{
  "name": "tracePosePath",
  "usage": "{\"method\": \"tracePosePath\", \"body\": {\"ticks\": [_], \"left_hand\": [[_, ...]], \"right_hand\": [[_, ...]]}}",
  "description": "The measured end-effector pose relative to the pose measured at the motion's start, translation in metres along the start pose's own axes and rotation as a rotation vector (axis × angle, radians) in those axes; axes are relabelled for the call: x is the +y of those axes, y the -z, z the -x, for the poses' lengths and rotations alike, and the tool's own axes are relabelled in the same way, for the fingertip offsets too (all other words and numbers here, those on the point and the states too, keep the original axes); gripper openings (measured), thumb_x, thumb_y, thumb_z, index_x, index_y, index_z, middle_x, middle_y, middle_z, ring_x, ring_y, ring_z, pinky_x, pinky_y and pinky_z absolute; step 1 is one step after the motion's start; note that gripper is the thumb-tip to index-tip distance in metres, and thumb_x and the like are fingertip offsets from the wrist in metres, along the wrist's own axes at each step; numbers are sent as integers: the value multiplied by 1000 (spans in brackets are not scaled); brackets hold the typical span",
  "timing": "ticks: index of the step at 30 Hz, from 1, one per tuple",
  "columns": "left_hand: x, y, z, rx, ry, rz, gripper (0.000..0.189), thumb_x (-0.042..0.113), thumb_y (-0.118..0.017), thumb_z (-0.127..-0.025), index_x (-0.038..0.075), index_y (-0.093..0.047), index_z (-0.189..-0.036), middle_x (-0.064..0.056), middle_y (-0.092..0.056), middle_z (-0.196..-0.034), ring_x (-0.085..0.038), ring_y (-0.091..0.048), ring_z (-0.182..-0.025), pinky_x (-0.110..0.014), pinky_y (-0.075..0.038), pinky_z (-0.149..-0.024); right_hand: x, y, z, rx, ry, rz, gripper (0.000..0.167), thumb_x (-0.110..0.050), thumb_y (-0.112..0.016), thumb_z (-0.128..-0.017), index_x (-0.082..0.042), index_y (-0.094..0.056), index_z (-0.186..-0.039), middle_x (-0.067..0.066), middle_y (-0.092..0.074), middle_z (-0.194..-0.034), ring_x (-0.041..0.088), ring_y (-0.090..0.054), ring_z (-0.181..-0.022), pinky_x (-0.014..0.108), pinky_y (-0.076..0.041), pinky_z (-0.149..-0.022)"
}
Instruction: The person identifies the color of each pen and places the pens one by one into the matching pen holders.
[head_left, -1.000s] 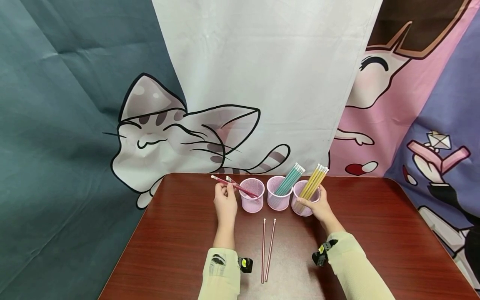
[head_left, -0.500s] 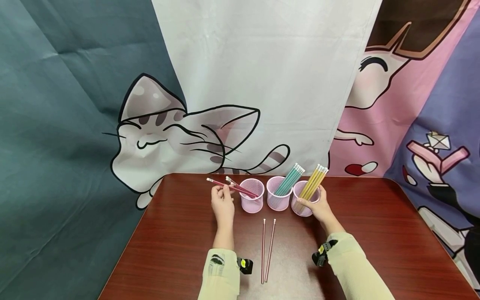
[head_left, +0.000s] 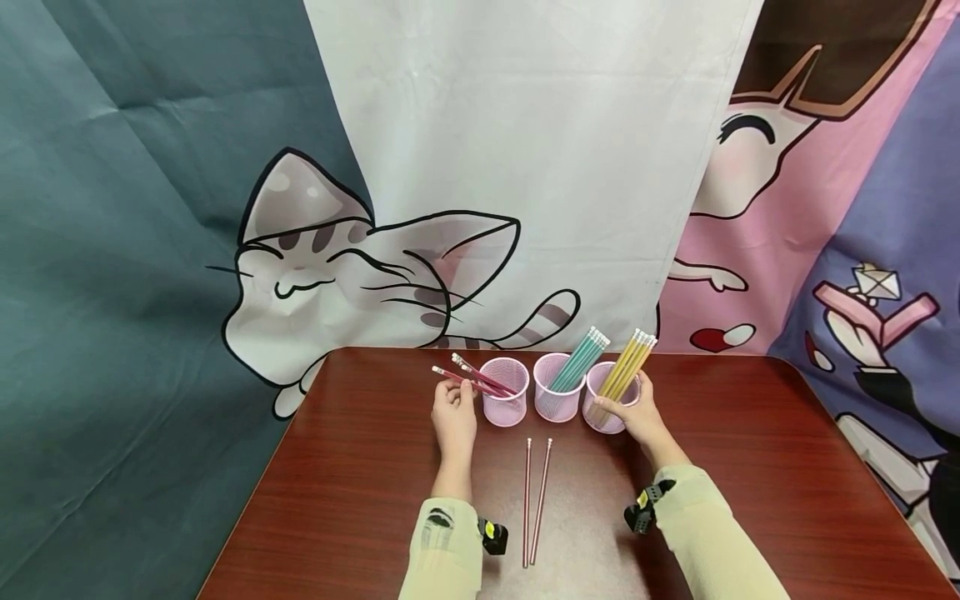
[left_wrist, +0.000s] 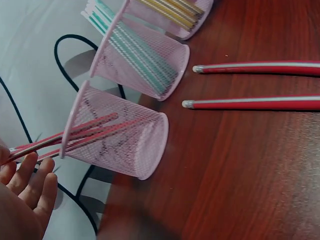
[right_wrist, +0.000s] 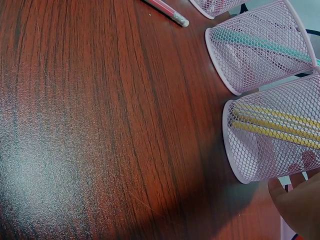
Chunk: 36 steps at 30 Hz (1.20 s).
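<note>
My left hand [head_left: 454, 421] pinches a red pencil [left_wrist: 37, 145] near its eraser end. That pencil slants into the leftmost pink mesh pencil cup [head_left: 504, 414], where other red pencils [head_left: 467, 364] lean out over the rim to the left. My right hand [head_left: 640, 417] grips the side of the rightmost mesh cup [right_wrist: 250, 155], which holds a bundle of yellow pencils [head_left: 628, 367]; part of the hand is hidden behind that cup. Between them stands the middle cup [head_left: 557, 407], with teal pencils [head_left: 581, 362] tilted to the right.
Two loose red pencils lie on the dark wood table [head_left: 360, 483] in front of the cups, one left [head_left: 527, 508] and one right [head_left: 542, 500], eraser ends toward the cups. Behind the table's back edge hangs a printed cloth [head_left: 555, 167] with a cat figure.
My left hand shifts slightly left, then comes back right and a little nearer, the pinched pencil's eraser end getting lower. The right hand and the cups stay in place.
</note>
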<state>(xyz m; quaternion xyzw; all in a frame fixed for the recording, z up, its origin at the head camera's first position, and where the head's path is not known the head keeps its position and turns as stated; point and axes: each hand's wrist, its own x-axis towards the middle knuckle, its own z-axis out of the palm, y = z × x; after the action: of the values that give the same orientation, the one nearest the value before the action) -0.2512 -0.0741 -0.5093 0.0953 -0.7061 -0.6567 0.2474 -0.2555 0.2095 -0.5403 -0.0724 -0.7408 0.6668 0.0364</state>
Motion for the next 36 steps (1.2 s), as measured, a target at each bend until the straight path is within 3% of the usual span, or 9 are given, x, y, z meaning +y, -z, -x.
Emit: {"method": "tracePosePath", "body": {"ticks": [9, 16, 23, 36], "left_hand": [[-13, -4, 3, -32, 15, -167, 12, 10, -64, -84, 0, -62, -89, -13, -67, -83, -25, -65, -77, -37, -52, -70], [-13, -8, -2, -61, 41, -226, 9, 14, -65, -84, 5, -64, -86, -8, -68, -82, -19, -65, -75, -35, -51, -67], [-18, -10, -1, -74, 19, -294, 11, 16, -67, -83, 5, -66, -86, -9, -62, -88, -20, -65, -77, -33, -50, -66], [-24, -7, 3, -80, 13, -273, 15, 10, -67, -82, 2, -61, -93, -10, -58, -88, -23, -63, -73, -34, -50, -66]], "right_hand": [[-2, -1, 2, -3, 9, 25, 97, -4, -72, -78, -2, -1, -145, 23, -13, -146, 32, -18, -132, 45, -13, -109], [5, -1, 0, 13, 42, 52, 96, -7, -72, -78, -3, -3, -144, 22, -16, -145, 31, -20, -131, 45, -13, -109], [6, -1, 0, 22, 48, 54, 96, -7, -73, -77, -2, -4, -144, 23, -17, -144, 32, -21, -130, 46, -14, -109], [6, 0, 0, 18, 32, 53, 99, -10, -74, -77, -5, -3, -145, 21, -16, -146, 31, -20, -131, 43, -15, -109]]}}
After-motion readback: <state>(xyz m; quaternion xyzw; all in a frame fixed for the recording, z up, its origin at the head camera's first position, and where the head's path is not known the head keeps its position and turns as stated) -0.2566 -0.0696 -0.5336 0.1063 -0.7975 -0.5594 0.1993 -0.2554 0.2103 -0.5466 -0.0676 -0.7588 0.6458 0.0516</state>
